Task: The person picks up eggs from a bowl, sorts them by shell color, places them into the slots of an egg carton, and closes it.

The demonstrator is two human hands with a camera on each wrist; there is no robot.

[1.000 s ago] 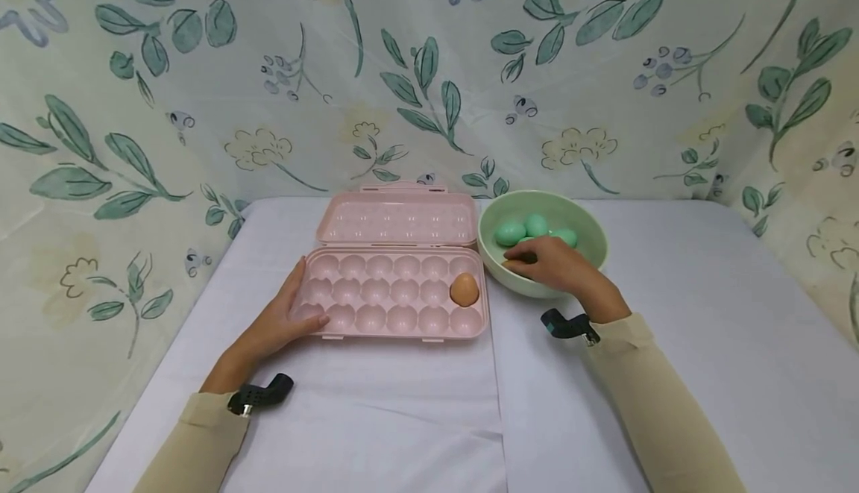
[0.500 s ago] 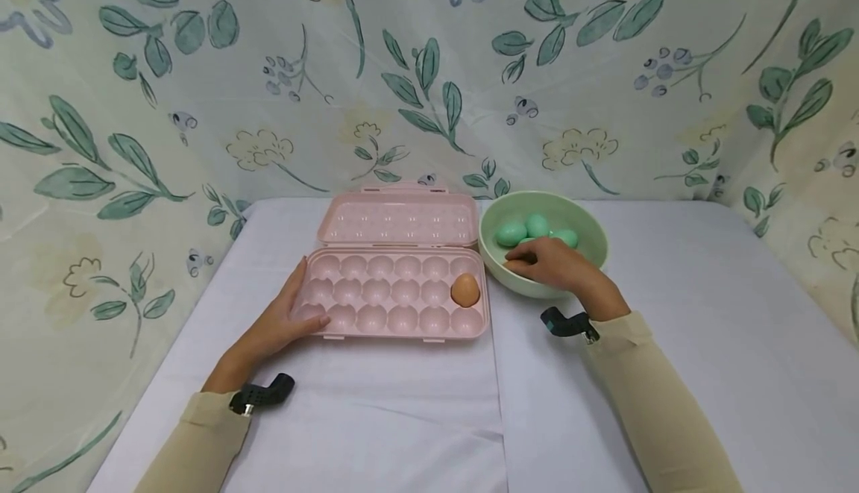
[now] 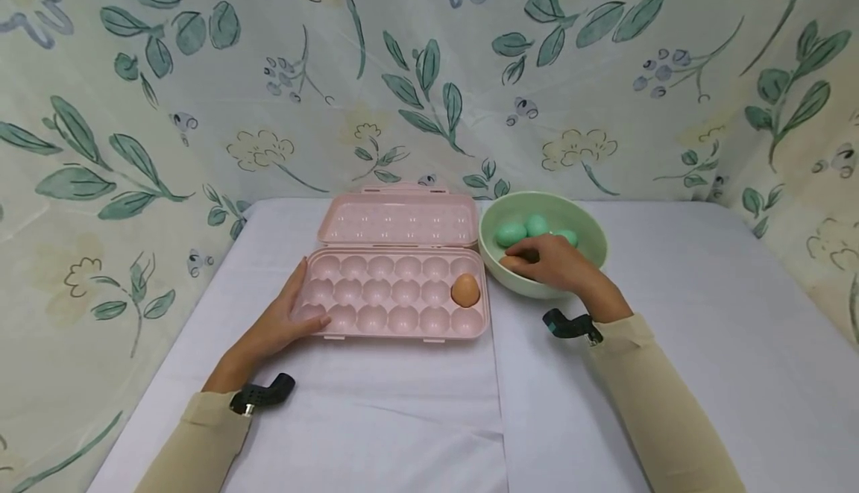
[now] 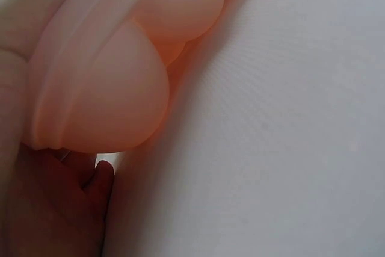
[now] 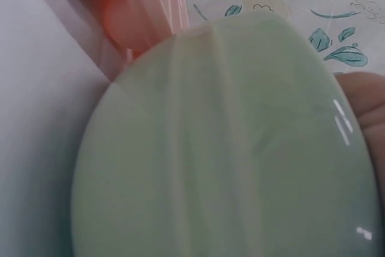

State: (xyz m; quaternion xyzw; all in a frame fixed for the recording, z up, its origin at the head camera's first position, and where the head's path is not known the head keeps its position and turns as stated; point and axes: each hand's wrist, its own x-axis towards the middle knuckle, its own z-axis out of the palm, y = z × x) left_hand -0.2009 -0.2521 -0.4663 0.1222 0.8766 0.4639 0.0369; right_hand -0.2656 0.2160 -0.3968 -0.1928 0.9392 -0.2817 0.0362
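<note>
A pink egg tray (image 3: 372, 291) lies open on the table, one brown egg (image 3: 465, 291) in the right-end cup of its middle row. My left hand (image 3: 274, 327) grips the tray's left end, thumb over the front corner; the left wrist view shows the tray's rounded cups (image 4: 120, 94) close up. Inside the green bowl (image 3: 584, 224), my right hand (image 3: 560, 260) pinches a brown egg (image 3: 515, 264), partly hidden by the fingers. Several green eggs (image 3: 511, 234) lie behind that hand. In the right wrist view the bowl's outer wall (image 5: 240, 142) hides most of the hand.
The tray's lid (image 3: 399, 218) is folded back behind it, near the bowl's left side. A white cloth (image 3: 403, 418) with creases covers the table. Behind the table's far edge hangs a floral curtain (image 3: 416, 105).
Within the bowl, my right hand has shifted slightly, and more of the brown egg shows at its fingertips. My left hand and the tray hold their places.
</note>
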